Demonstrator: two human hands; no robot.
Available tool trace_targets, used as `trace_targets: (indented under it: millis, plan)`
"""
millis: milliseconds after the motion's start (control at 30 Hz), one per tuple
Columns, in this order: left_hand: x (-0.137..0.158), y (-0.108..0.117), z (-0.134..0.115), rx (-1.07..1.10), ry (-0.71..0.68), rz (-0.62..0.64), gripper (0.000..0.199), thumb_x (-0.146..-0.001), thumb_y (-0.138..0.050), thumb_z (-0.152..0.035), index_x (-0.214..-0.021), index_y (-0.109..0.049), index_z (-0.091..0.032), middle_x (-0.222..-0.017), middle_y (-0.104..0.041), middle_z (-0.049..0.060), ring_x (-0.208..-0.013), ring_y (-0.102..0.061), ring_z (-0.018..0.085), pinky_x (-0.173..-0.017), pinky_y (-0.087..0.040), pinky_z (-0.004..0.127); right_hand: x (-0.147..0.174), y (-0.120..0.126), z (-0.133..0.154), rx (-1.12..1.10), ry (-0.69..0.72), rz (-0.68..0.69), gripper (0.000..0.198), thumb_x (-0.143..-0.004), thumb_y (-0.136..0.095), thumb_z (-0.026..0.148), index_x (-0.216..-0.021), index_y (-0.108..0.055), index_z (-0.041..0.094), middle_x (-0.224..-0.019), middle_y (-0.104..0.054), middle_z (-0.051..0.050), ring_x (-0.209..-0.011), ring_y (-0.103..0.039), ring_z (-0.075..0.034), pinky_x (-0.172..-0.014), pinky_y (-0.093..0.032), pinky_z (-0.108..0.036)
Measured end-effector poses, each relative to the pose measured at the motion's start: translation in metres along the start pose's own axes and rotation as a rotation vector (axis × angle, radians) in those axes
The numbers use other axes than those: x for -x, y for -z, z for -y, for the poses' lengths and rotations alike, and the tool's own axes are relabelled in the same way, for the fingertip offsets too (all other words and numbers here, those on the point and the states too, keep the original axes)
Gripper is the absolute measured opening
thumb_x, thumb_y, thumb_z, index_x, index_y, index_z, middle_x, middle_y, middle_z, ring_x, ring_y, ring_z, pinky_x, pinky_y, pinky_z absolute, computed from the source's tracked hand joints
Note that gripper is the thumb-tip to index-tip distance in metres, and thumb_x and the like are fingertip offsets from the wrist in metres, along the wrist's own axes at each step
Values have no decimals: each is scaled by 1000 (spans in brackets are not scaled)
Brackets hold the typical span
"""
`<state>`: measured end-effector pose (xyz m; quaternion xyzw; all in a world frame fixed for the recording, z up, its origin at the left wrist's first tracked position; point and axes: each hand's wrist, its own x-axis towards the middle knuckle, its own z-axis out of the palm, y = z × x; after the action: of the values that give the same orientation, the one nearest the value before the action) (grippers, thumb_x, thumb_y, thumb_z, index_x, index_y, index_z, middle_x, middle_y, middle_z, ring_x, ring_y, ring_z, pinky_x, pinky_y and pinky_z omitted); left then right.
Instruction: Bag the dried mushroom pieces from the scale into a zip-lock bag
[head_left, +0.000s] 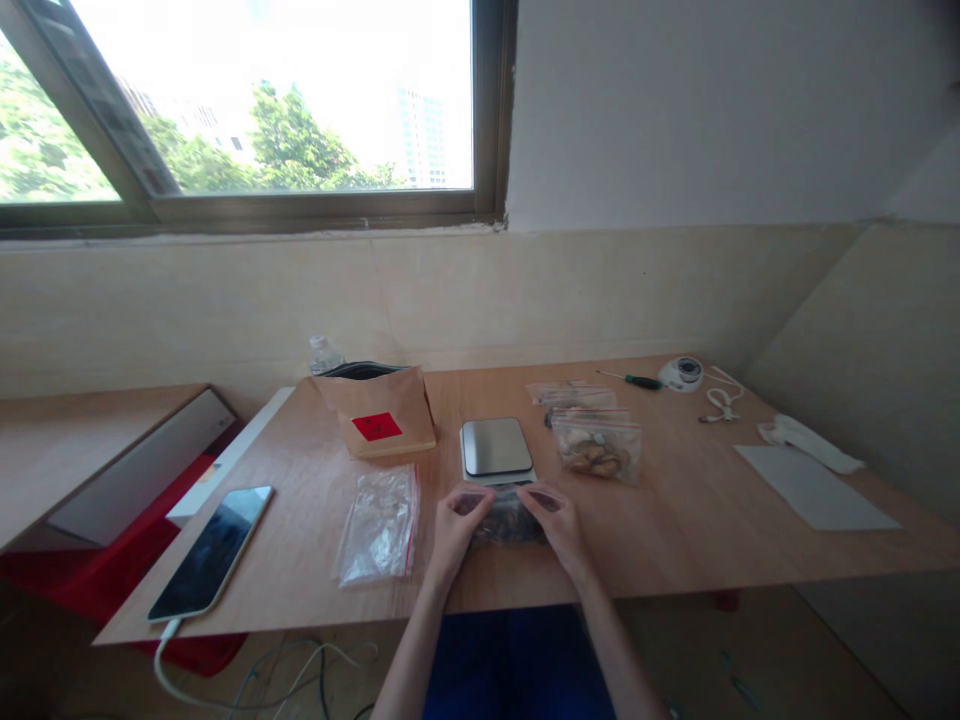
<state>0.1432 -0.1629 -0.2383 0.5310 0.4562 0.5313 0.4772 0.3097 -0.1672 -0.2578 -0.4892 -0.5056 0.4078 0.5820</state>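
You have both hands on one small clear bag [508,522] of dark pieces, lying just in front of the kitchen scale [496,448], at the table's [675,530] near edge. Your left hand [452,530] pinches the bag's left top corner, fingers closed on the plastic, and your right hand [559,525] pinches the right top corner in the same way, so the bag's mouth is stretched between them. To judge by that grip, you are working the zip strip along the top, either pressing it shut or pulling it apart; which of the two cannot be told. Whichever it is, the next move calls for a firm pinch run evenly along the strip while the bag stays flat. The scale's platform is bare. Right of the scale stands a filled bag [598,446]; left of it lie flat empty bags [379,522], and behind those a brown paper pouch [377,408].
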Motion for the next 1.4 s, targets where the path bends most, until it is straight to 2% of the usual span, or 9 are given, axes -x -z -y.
trace_targets:
  millis: [233, 367, 533, 933, 1067, 1233, 1400]
  plan:
    - [0, 3, 2, -7, 44, -32, 24, -69, -68, -36, -72, -71, -13, -73, -68, 6, -72, -62, 18, -65, -46, 24, 0, -1, 6, 31, 4, 26, 25, -73, -65, 41, -69, -65, 17, -72, -63, -3, -74, -60, -18, -69, -48, -27]
    - [0, 2, 1, 18, 55, -11, 24, -68, -69, -36, -74, -72, -13, -77, -70, 7, -74, -64, 19, -67, -48, 26, -1, 0, 9, 17, 5, 48, 25, -72, -66, 42, -74, -67, 17, -77, -66, -5, -77, -62, -20, -72, -50, -30]
    - [1, -1, 0, 20, 5, 56, 23, -70, -68, -36, -76, -73, -14, -82, -71, 9, -78, -65, 21, -70, -49, 27, -1, -3, 13, 24, 9, 113, 23, -72, -67, 40, -79, -70, 18, -82, -68, -6, -81, -63, -21, -76, -50, -32]
    - [2, -2, -3, -42, -50, 64, 22, -72, -67, -35, -74, -71, -14, -79, -68, 8, -76, -63, 20, -71, -49, 26, 4, -15, 15, 144, 155, 5, 18, -75, -62, 34, -70, -65, 17, -72, -61, -3, -70, -60, -17, -65, -48, -26]
    - [4, -3, -6, -48, -68, 22, 23, -72, -66, -36, -73, -69, -14, -76, -67, 7, -75, -63, 19, -69, -48, 27, 5, -17, 14, 128, 131, 10, 18, -75, -63, 35, -72, -66, 17, -73, -62, -4, -71, -61, -18, -64, -49, -27]
    - [6, -4, -7, -41, -65, 46, 21, -74, -64, -34, -76, -70, -14, -79, -68, 8, -77, -63, 20, -72, -48, 27, 3, -16, 14, 87, 97, 52, 18, -73, -65, 34, -79, -69, 18, -81, -66, -7, -80, -63, -21, -71, -50, -30]
    - [3, -5, -6, -29, -72, 50, 21, -74, -64, -34, -77, -70, -14, -80, -69, 8, -78, -63, 20, -73, -47, 27, 5, -16, 17, 68, 104, 16, 17, -72, -66, 34, -71, -67, 17, -73, -63, -3, -73, -61, -18, -67, -50, -28]
